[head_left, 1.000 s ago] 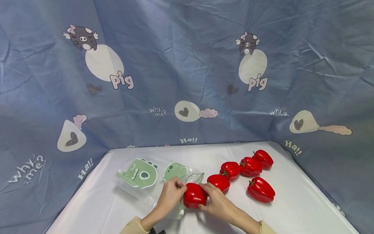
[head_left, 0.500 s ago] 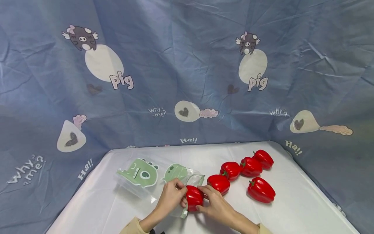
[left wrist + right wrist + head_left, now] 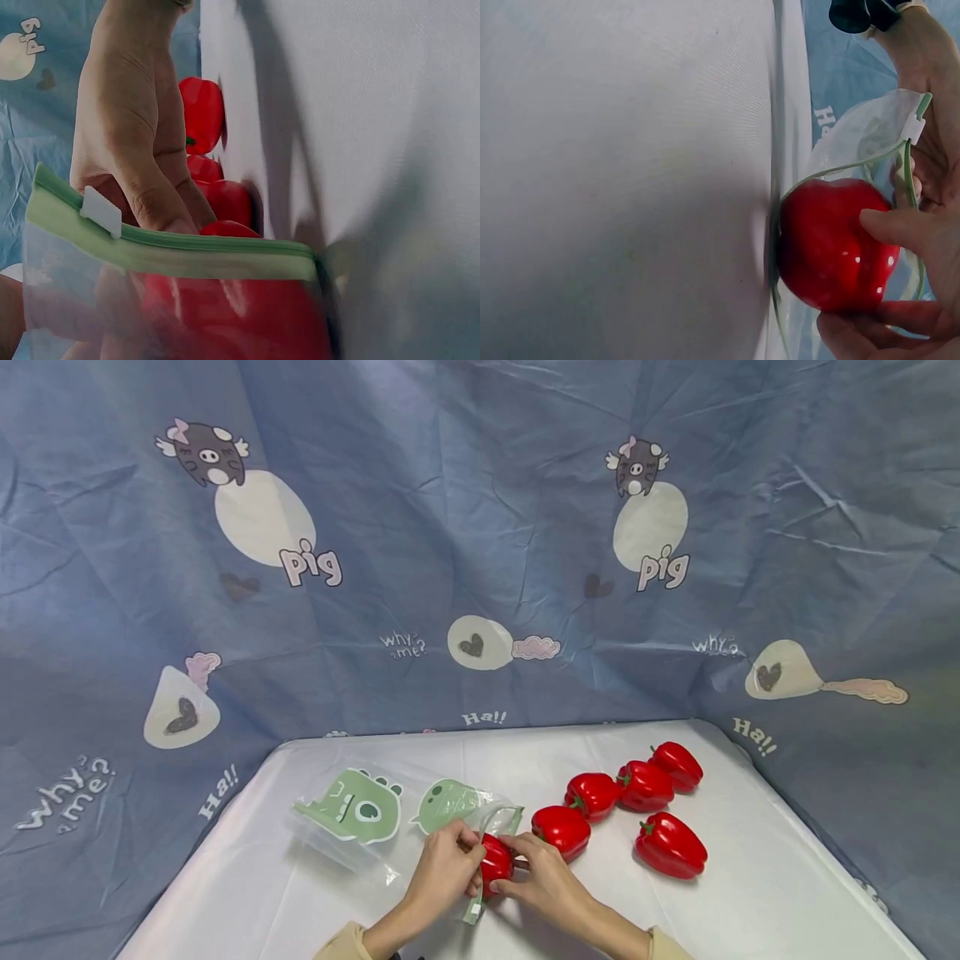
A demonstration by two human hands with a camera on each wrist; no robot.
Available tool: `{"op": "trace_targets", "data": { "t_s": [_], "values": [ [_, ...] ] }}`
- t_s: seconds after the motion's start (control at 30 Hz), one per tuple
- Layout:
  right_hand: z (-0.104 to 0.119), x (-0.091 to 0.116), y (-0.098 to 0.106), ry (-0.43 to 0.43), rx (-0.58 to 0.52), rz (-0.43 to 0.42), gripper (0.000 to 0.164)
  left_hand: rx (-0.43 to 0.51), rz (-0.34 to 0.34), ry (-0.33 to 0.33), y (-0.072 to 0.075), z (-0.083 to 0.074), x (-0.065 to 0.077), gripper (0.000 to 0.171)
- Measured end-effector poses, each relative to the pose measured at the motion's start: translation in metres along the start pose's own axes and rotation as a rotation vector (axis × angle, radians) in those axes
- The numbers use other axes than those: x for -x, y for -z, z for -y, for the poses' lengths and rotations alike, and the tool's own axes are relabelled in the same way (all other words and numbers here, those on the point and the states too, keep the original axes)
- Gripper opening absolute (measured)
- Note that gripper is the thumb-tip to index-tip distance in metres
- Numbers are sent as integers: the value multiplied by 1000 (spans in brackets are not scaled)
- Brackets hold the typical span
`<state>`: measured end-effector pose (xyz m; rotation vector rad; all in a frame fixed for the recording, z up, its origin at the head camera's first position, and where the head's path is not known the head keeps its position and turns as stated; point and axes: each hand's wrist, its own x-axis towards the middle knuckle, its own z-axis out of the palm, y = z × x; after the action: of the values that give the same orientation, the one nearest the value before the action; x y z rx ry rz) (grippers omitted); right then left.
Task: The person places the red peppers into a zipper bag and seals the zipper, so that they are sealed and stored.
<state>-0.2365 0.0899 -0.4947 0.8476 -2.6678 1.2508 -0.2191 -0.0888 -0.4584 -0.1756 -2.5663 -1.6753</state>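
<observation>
A red bell pepper [image 3: 495, 864] is partly inside the mouth of a clear zip bag [image 3: 382, 860] that lies on its side. My left hand [image 3: 442, 864] pinches the bag's rim. My right hand [image 3: 546, 878] grips the pepper from the right, thumb and fingers on either side of it. In the right wrist view the green-edged opening spreads around the pepper [image 3: 832, 247]. The left wrist view has the green zip strip [image 3: 217, 259] with its white slider [image 3: 101, 212] across the pepper, whose lower part shows through the film.
Several more red bell peppers run in a slanting row toward the back right, the closest [image 3: 561, 832] just beyond my right hand. A separate pepper [image 3: 670, 845] lies farther right. Behind the white table [image 3: 247, 877] hangs a blue printed cloth [image 3: 480, 543].
My right hand has moved left with the pepper, which has gone deeper into the bag's mouth. My left hand has kept its pinch on the rim. The other peppers have stayed put.
</observation>
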Motion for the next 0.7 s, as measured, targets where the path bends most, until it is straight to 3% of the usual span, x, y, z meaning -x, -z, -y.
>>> {"op": "trace_targets", "data": {
  "t_s": [0.17,0.33,0.57,0.7],
  "values": [
    [0,-3,-3,-9,-55,53,61,-18,-6,-12,-1,-1,1,5],
    [-1,-6,-6,7,-70,35,60,-3,3,-27,-3,-1,2,5],
    [-3,-10,-12,24,-169,30,53,-121,-53,-83,-7,-2,-1,3],
    [-4,-14,-16,24,-216,27,45,-117,-76,-84,-10,-4,-3,4]
  ]
}}
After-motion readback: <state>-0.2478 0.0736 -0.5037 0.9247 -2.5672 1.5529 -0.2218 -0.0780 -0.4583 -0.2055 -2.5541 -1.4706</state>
